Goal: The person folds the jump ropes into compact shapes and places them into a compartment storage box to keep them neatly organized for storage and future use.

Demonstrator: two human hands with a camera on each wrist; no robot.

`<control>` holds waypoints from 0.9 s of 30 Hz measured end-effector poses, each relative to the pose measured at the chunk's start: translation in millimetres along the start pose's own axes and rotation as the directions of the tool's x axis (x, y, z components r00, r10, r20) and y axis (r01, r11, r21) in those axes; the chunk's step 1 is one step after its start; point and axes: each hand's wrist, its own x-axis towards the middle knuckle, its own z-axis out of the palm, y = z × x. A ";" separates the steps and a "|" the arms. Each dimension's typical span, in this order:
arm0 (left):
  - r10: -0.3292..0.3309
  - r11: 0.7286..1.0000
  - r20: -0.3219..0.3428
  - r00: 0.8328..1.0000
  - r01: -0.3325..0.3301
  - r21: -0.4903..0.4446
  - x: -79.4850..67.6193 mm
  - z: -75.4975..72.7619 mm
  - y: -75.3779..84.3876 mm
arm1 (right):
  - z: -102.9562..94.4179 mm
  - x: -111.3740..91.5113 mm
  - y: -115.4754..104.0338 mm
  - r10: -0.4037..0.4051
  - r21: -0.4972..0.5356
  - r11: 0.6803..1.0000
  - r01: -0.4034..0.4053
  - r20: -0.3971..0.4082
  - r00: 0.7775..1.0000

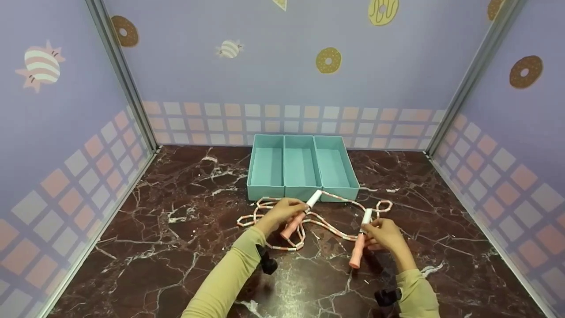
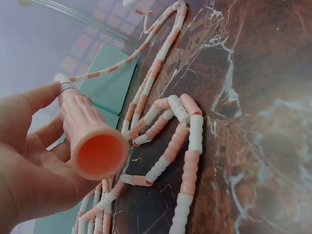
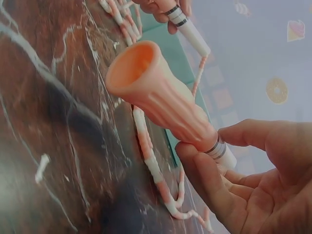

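Observation:
A jump rope with pink-and-white beads lies in loose loops on the dark tabletop, one loop showing close up in the left wrist view. My left hand grips one pink handle near its white end, its hollow butt facing the wrist camera. The other handle is pinched between thumb and fingers of my right hand, just at its striped collar. Both handles are tilted, white ends pointing away from me. Beyond the hands stands a teal box with three compartments.
The dark marbled table is enclosed by a patterned back wall and two side walls. Metal posts mark the corners. Some rope loops lie close to the box's front side.

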 end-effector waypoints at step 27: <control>-0.052 0.974 0.096 0.994 0.072 -0.215 -29.9 -20.0 -18.1 | 36.3 -9.4 -20.6 -0.076 0.104 0.992 0.069 0.063 0.995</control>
